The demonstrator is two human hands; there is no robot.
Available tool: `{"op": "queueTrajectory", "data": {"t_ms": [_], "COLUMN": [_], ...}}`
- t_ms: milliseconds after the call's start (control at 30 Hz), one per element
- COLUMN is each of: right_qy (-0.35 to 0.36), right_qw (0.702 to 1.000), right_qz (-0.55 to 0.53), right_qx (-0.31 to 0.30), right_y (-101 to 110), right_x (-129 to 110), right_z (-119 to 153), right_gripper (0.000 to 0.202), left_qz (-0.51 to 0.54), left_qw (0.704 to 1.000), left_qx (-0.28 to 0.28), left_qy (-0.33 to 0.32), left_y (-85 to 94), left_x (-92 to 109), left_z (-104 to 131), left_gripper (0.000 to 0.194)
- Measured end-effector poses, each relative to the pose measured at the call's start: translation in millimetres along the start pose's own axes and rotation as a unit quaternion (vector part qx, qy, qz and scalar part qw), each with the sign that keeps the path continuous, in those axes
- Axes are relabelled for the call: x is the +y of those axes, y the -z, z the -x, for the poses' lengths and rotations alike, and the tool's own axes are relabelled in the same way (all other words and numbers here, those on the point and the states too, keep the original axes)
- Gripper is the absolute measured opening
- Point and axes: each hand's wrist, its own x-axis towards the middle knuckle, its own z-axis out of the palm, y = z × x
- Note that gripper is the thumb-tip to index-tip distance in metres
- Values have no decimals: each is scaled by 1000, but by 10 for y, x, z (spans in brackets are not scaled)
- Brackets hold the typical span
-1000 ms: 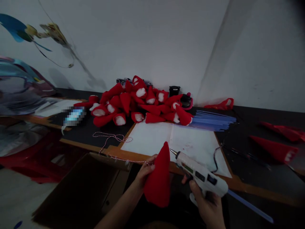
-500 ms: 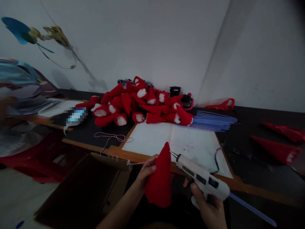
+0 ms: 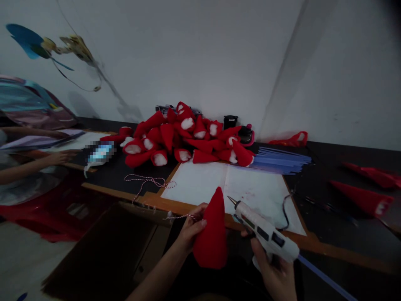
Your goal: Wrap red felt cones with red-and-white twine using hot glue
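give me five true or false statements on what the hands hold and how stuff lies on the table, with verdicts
1. The left hand holds a red cone. True.
2. The right hand holds a pair of scissors. False: it holds a white glue gun.
3. A heap of red cones lies on the far side of the white sheet. True.
4. The bluish sticks lie to the left of that heap. False: they lie to its right.
5. White stuffing shows at the ends of several cones in the heap. True.
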Motion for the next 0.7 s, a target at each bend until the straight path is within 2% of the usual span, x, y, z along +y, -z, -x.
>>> {"op": "queueTrajectory", "data": {"t_ms": [100, 200, 267, 367, 433, 500, 600, 700], "right_qy": [18, 88, 128, 150, 143, 123, 87, 46], "right_qw": [999, 995, 988, 982, 982, 985, 991, 996], "right_qz": [12, 53, 82, 106, 107, 92, 54, 26], "right_qx": [37, 20, 0, 36, 67, 80, 90, 73], "right_y": [39, 117, 145, 116, 72, 29, -18, -39], "right_x": [59, 149, 211, 301, 345, 361, 310, 198], "right_z": [-8, -47, -71, -82, -80, -77, -50, 7], "right_gripper": [28, 27, 24, 29, 35, 40, 41, 36], "left_qz": [-69, -210, -332, -469, -506, -522, -540, -552], "left_qw": [997, 974, 933, 849, 809, 786, 767, 758], "left_qx": [-2, 17, 64, 116, 123, 130, 137, 143], "left_qy": [-37, -85, -126, -215, -273, -305, -319, -317], "left_y": [-13, -67, -116, -177, -202, -219, -236, -240], "left_x": [9, 24, 30, 26, 21, 21, 28, 25], "left_z": [-3, 12, 35, 69, 84, 93, 104, 114], "left_gripper": [45, 40, 37, 36, 37, 38, 38, 37]}}
